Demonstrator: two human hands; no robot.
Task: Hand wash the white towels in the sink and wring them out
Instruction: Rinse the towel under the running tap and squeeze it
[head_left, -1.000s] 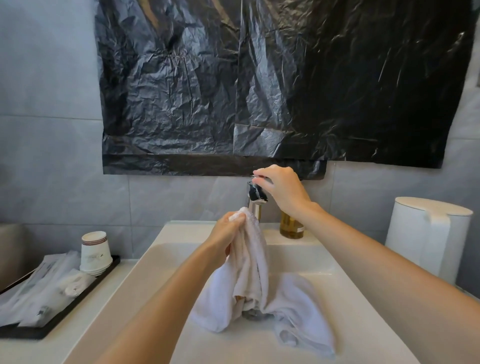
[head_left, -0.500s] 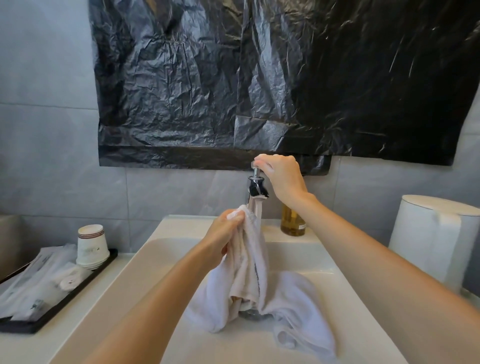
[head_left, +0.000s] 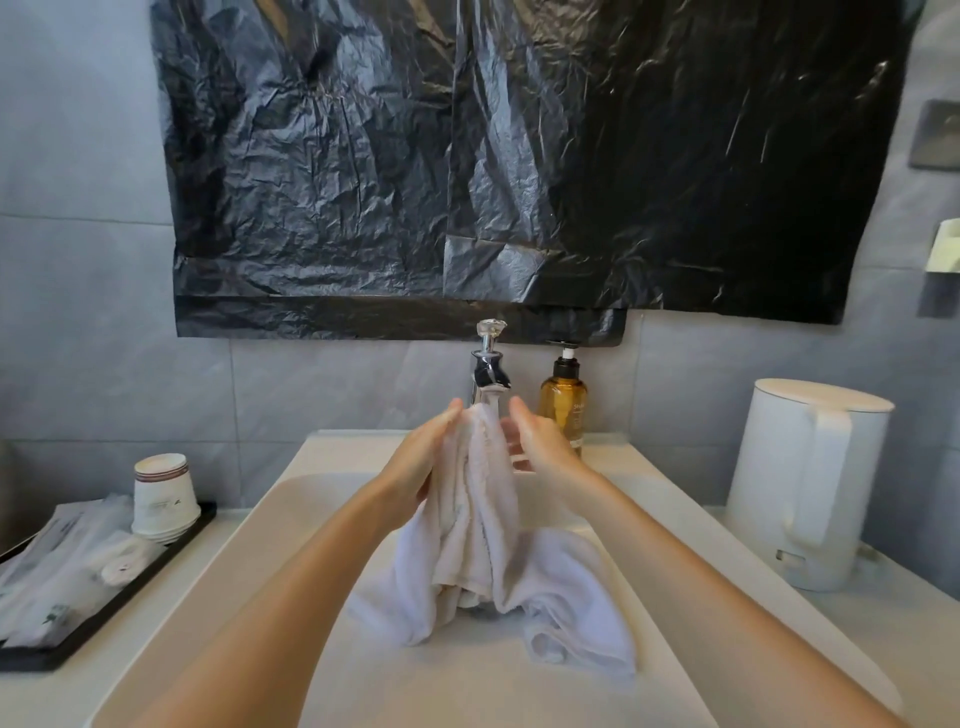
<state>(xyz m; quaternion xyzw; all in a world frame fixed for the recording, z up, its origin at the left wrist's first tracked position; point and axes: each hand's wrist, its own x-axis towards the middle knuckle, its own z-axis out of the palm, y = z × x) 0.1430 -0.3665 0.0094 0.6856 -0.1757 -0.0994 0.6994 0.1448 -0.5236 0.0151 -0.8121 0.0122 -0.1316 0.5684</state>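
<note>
A white towel (head_left: 480, 499) hangs bunched under the chrome tap (head_left: 488, 366), its lower folds spread in the white sink (head_left: 291, 499). My left hand (head_left: 423, 462) grips the towel's upper part from the left side. Just right of the towel is my right hand (head_left: 537, 441), fingers spread and near the cloth, holding nothing that I can see. The tap handle stands free above both hands.
An amber pump bottle (head_left: 563, 400) stands behind the sink, right of the tap. A white kettle (head_left: 810, 483) sits on the counter at right. At left a black tray (head_left: 104, 587) holds paper cups (head_left: 163, 491) and wrapped packets. Black plastic sheeting (head_left: 519, 156) covers the wall above.
My right hand let go of the tap handle and came down beside the towel. My left hand kept its hold on the towel under the spout.
</note>
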